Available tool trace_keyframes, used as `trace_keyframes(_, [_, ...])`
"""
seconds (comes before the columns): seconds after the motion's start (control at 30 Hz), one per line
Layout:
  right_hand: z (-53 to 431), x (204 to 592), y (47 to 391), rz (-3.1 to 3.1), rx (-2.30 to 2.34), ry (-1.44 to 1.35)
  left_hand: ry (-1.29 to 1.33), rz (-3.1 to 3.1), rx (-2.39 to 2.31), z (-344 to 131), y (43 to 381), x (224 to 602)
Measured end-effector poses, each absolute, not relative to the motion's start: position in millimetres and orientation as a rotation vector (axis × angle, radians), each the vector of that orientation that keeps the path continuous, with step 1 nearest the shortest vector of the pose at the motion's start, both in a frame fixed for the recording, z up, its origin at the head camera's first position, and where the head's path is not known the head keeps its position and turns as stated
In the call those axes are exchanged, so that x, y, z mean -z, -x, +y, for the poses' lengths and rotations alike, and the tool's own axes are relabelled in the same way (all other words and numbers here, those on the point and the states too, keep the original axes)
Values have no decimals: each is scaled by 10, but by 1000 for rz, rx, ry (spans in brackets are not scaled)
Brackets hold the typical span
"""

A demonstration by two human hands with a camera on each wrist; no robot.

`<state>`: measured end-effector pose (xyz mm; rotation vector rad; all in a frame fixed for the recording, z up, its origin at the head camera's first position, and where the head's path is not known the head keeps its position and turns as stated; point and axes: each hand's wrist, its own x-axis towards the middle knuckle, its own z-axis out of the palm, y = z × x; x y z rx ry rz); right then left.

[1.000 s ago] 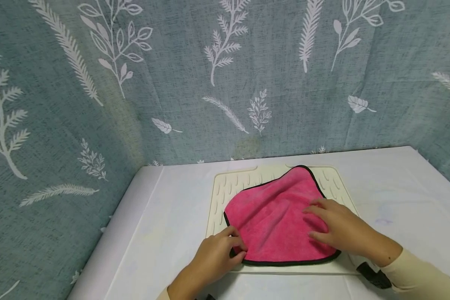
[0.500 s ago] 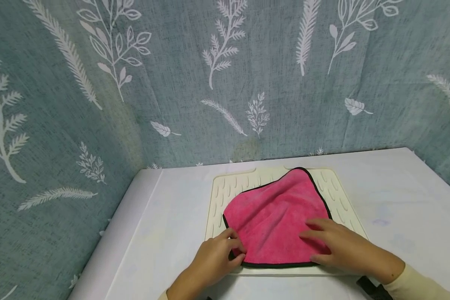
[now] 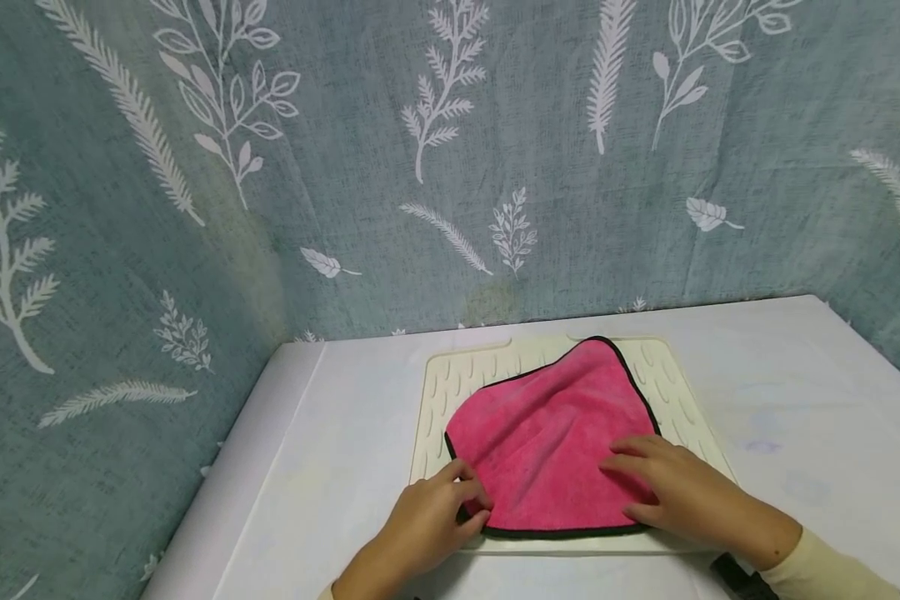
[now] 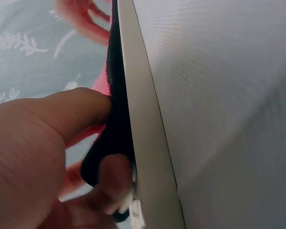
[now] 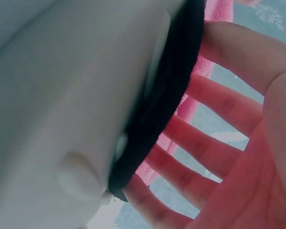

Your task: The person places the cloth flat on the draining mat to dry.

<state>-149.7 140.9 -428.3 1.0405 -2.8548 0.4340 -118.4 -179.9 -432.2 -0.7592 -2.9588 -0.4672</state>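
- Cloth point(image 3: 551, 433): pink, plush microfibre, roughly square with rounded corners, bound in a narrow black hem; lying nearly flat on the mat, softly creased, far corner pointing toward the curtain.
- Mat point(image 3: 438, 392): cream, smooth, rubbery-looking, rectangular with rounded corners, moulded with rows of short raised ribs; resting on the table under the cloth.
- Left hand point(image 3: 438, 517): at the cloth's near left corner, thumb and fingers pinching the black hem; in the left wrist view, hem point(image 4: 115, 138) seen as a thick dark band clamped between thumb and fingertip, tight against the mat edge point(image 4: 145, 133).
- Right hand point(image 3: 678, 492): laid flat on the cloth's near right part, fingers straight and spread, pressing the pile down; in the right wrist view, spread fingers point(image 5: 214, 138) over pink pile, black hem point(image 5: 167, 95) curving along the mat's pale rim.
- Hands well apart, one at each near corner of the cloth.
- Table point(image 3: 795, 400): white, matte, smooth covering.
- Curtain point(image 3: 345, 167): blue-grey woven fabric printed with white leaf and fern sprigs, hanging behind and to the left.
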Motion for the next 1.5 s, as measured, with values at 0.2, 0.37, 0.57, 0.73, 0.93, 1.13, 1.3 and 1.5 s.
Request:
trace_keyframes(0.2, [1369,4353,1442,-2933,-451,-1023,794,-2824,400,-1870,1244,4247])
trace_keyframes(0.37, [1368,4374,1432,-2945,-466,-1018,624,-2783,369,-1948,1494,4093])
trace_keyframes(0.57, [1379,4369,1448,-2921,-444,-1027,400,-2986,275,-2021,1813,4057])
trace_keyframes(0.73, [1399,4365,1472,-2889,-437,-1052,264,-3093,302,-2074,2038,4102])
trace_keyframes(0.93, [1426,4357,1475,-2856,-441,-1062,215,-3141,341,-2083,2221,4128])
trace_keyframes(1.13, [1430,4344,1467,-2863,-420,-1061,185,-3202,300,-2062,2299,4148])
trace_keyframes(1.3, [1454,4327,1460,-2870,-409,-1056,205,-3196,280,-2019,2332,4150])
trace_keyframes(1.5, [1479,4298,1463,-2858,-404,-1065,250,-3184,298,-1941,2341,4093])
